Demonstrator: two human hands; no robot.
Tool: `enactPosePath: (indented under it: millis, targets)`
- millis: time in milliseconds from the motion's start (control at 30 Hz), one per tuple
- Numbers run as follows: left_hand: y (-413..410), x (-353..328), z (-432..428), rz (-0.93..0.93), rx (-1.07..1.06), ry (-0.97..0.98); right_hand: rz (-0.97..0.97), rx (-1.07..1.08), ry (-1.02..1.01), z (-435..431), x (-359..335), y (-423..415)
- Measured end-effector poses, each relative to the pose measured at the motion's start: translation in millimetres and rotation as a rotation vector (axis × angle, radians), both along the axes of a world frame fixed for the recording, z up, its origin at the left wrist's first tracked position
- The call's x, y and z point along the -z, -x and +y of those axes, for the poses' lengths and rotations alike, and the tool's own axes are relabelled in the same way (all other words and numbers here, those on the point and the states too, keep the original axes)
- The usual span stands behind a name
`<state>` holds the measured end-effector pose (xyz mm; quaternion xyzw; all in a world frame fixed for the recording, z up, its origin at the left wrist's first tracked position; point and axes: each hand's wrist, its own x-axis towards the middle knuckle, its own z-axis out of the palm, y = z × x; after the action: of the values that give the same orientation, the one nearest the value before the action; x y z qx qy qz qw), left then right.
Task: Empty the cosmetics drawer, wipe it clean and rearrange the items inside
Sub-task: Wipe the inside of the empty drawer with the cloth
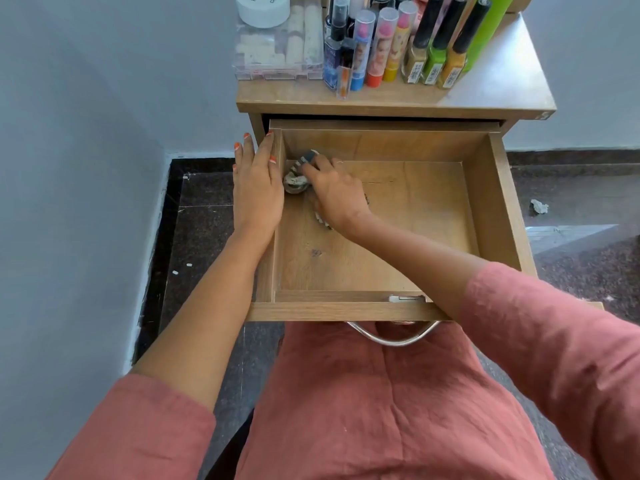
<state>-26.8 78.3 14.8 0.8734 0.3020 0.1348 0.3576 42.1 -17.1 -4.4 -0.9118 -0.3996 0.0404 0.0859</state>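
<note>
The drawer (415, 230) sits mid-frame below the bench (502, 88), which carries bottles (429, 46). A cloth (294, 183) lies in its upper-left corner under the right hand (337, 195); the left hand (258, 192) rests on its left wall.

Domestic room, likely a bedroom or dressing corner; too little is in view to be sure.

- Small wood-grain cabinet (394, 107) stands against a plain painted wall (86, 98). Its drawer (498, 202) is pulled out and has a metal loop handle (391, 336).
- The cabinet top is crowded from its back-left corner across the middle with personal cosmetics:
  - lipsticks (379, 46) under clear caps
  - nail polish bottles (436, 46) with long black caps
  - a small spray bottle (334, 46)
  - a white jar (263, 8) on a clear plastic box (277, 60)
- Floor (204, 209) is dark speckled stone. A crumpled scrap of paper (539, 206) lies on it to the right of the cabinet.
</note>
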Motion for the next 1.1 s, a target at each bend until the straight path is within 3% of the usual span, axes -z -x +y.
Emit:
enactPosePath:
  millis: [67, 200, 333, 600, 833, 1100]
  targets:
    - [1.2, -0.3, 2.2, -0.007, 0.007, 0.013, 0.146, 0.098, -0.2, 0.9, -6.2, -1.4]
    - [2.7, -3.0, 3.3, 0.03, 0.025, -0.033, 0.702, 0.474, -0.767, 16.3, -17.6, 4.3]
    - [3.0, -2.1, 1.1, 0.095, 0.006, -0.026, 0.897, 0.548, -0.985, 35.6, -18.6, 14.5]
    - [-0.5, 0.9, -1.1, 0.035, -0.013, 0.092, 1.049, 0.438, -0.864, 26.1, -22.5, 18.1]
    - [1.9, -4.0, -2.8, 0.069, 0.011, 0.17, 1.269, 0.311, -0.506, -21.9, -32.9, 50.8]
    - [2.7, 0.0, -0.8, 0.055, 0.023, 0.182, 1.173, 0.419, -0.622, -8.6, -33.2, 47.8]
